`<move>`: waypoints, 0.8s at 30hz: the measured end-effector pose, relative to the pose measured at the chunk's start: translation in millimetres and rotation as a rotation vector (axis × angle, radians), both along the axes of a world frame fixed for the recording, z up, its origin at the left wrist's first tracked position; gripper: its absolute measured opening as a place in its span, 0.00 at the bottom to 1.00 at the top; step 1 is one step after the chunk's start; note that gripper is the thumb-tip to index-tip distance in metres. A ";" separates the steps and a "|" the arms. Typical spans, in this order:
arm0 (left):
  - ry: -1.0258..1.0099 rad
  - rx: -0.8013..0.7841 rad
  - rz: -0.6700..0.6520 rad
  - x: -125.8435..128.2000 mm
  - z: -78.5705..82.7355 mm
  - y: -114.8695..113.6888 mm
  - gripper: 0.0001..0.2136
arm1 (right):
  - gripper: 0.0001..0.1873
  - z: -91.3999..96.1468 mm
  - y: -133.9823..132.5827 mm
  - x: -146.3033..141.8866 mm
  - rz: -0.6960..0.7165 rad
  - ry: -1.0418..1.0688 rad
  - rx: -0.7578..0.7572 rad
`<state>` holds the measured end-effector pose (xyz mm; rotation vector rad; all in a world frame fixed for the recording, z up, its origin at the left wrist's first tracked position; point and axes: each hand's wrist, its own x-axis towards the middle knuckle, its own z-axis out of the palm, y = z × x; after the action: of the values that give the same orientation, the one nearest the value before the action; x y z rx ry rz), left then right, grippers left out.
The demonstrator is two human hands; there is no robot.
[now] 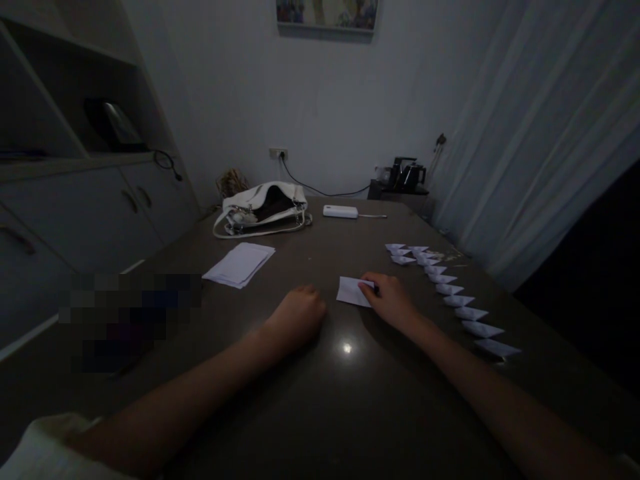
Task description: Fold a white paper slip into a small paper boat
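Roughly twelve folded paper boats (457, 300), one sheet (354, 291).

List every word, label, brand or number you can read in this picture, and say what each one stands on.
No text can be read anywhere in this view.
Framed picture on the wall: coloured shapes only, too blurred for any lettering.
White power bank: no marking can be made out.
White handbag: no brand can be made out.
Folded paper under the right hand, the paper stack and the paper boats: blank.

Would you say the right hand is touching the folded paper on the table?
Touching. The head view shows the right hand with its fingertips resting on the folded paper's right edge.
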<state>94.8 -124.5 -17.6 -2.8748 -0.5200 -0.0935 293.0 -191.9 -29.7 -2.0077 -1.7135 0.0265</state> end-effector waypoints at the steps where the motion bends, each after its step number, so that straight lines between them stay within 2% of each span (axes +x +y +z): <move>1: -0.015 -0.011 -0.056 1.4 -0.2 -8.7 0.09 | 0.11 -0.9 0.3 -0.1 0.006 0.003 -0.003; 4: -0.060 -0.113 -0.293 2.0 -0.4 -26.7 0.07 | 0.11 -4.1 1.5 0.3 0.021 0.000 -0.019; 6: -0.076 -0.160 -0.405 0.4 -0.2 -29.7 0.06 | 0.11 -6.5 2.4 1.0 0.018 -0.011 -0.016; 9: -0.110 -0.220 -0.438 -3.2 1.8 -22.8 0.07 | 0.11 -9.1 3.3 2.3 0.040 0.005 -0.004; 11: -0.145 -0.275 -0.383 -5.7 4.1 -14.1 0.07 | 0.09 -9.1 3.4 3.0 0.063 0.043 0.011; 13: -0.212 -0.306 -0.268 -7.6 5.5 -4.2 0.08 | 0.08 -7.5 3.1 3.1 0.068 0.086 0.038; 18: -0.608 -0.371 0.075 -8.2 -4.7 20.1 0.13 | 0.06 -1.5 2.1 -1.7 0.164 0.258 0.084; 21: -0.636 -0.495 0.155 -6.0 -14.8 28.8 0.16 | 0.05 -3.0 2.4 -6.9 0.243 0.387 0.058; 24: -0.593 -0.556 0.149 -3.7 -19.4 28.9 0.13 | 0.06 -7.8 3.2 -11.3 0.294 0.493 0.037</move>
<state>91.1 -95.7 -37.0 -3.2987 -0.9972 -0.9328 281.7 -188.7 -37.5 -1.5370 -1.6418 0.5383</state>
